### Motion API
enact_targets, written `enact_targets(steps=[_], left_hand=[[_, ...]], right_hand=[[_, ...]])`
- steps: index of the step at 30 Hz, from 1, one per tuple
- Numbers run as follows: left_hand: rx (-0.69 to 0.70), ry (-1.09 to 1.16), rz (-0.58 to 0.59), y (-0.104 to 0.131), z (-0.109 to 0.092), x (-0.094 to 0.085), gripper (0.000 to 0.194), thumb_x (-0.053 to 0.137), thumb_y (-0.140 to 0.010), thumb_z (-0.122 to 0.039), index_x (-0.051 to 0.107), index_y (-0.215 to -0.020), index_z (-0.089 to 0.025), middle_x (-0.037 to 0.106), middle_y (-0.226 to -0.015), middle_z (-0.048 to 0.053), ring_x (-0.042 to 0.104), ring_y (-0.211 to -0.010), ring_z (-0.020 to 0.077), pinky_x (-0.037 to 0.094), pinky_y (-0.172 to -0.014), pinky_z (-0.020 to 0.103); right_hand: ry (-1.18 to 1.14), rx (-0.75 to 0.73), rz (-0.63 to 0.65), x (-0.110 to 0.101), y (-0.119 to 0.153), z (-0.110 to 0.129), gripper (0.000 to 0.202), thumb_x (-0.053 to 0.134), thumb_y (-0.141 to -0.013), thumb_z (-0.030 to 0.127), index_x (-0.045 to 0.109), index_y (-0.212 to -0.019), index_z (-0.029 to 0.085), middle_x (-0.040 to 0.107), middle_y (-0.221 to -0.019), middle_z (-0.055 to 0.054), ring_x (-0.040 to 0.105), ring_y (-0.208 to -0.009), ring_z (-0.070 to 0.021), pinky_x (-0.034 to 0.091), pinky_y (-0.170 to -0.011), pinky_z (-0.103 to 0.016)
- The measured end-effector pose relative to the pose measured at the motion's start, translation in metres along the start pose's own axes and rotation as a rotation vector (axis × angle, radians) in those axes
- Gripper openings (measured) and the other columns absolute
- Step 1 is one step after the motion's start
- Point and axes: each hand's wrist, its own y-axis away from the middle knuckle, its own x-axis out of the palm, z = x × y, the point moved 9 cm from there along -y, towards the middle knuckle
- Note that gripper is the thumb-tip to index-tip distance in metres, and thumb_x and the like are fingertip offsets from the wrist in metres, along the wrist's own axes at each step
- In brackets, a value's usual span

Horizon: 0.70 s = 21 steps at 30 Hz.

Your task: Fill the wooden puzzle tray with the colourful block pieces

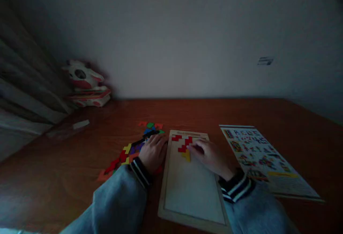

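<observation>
A wooden puzzle board [194,191] lies in front of me, with red puzzle pieces [177,138] in its upper part. My right hand [209,154] is over the board, thumb and fingertips closed together at the top of a yellow puzzle piece [187,156], just below the red ones. My left hand [154,152] lies palm down by the board's left edge, its fingers stretched forward over the loose pieces. Whatever is under its palm is hidden. Loose coloured pieces, among them a red piece [115,163] and a purple piece [132,150], spread around that hand.
A printed sheet [268,159] with coloured figures lies right of the board. At the back left a white and pink animal-shaped object [85,84] stands near the curtain [24,87]. A small pale strip [81,124] lies on the brown table [66,162], which meets the wall behind.
</observation>
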Motion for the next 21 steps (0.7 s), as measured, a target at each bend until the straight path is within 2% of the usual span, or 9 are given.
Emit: enact_targets(steps=[4,7,12,16,21], left_hand=[[-0.115,-0.080,0.071,0.000,0.030,0.002,0.027,0.053,-0.095,-0.023,0.063,-0.119,-0.016,0.067,-0.124,0.010,0.062,-0.113,0.0274,0.052,-0.099,0.045],[-0.159,-0.085,0.125,0.001,0.042,0.005,0.035,0.054,-0.095,-0.030,0.058,-0.127,-0.016,0.067,-0.125,0.011,0.064,-0.114,0.0274,0.053,-0.098,0.043],[-0.222,-0.036,0.094,0.002,0.060,0.006,0.036,0.049,-0.097,-0.030,0.055,-0.131,-0.019,0.066,-0.128,0.009,0.065,-0.114,0.0241,0.054,-0.099,0.038],[-0.205,-0.039,0.110,0.004,0.067,0.009,0.036,0.052,-0.094,-0.031,0.061,-0.127,-0.020,0.063,-0.131,0.011,0.062,-0.118,0.0263,0.051,-0.103,0.043],[-0.136,-0.042,0.101,0.003,0.063,0.006,0.041,0.053,-0.085,-0.018,0.065,-0.124,-0.022,0.064,-0.130,0.009,0.061,-0.118,0.0268,0.049,-0.104,0.047]], right_hand=[[-0.012,-0.023,0.001,0.000,0.001,-0.003,0.026,0.053,-0.097,0.039,0.068,-0.086,0.020,0.070,-0.086,-0.004,0.065,-0.079,-0.0175,0.047,-0.071,-0.029],[0.001,-0.015,0.000,0.001,0.001,-0.005,0.028,0.052,-0.096,0.042,0.068,-0.085,0.021,0.070,-0.085,-0.004,0.064,-0.077,-0.0175,0.046,-0.069,-0.029],[0.009,-0.003,0.000,0.001,0.000,-0.006,0.029,0.051,-0.096,0.043,0.067,-0.085,0.021,0.069,-0.083,-0.003,0.063,-0.074,-0.0172,0.046,-0.068,-0.029],[0.009,0.002,0.010,0.003,0.000,-0.006,0.030,0.051,-0.096,0.043,0.067,-0.084,0.021,0.069,-0.084,-0.004,0.063,-0.074,-0.0170,0.046,-0.068,-0.029],[0.012,0.009,0.009,0.002,0.000,-0.005,0.031,0.051,-0.096,0.044,0.066,-0.083,0.020,0.069,-0.083,-0.004,0.063,-0.074,-0.0173,0.047,-0.068,-0.030]])
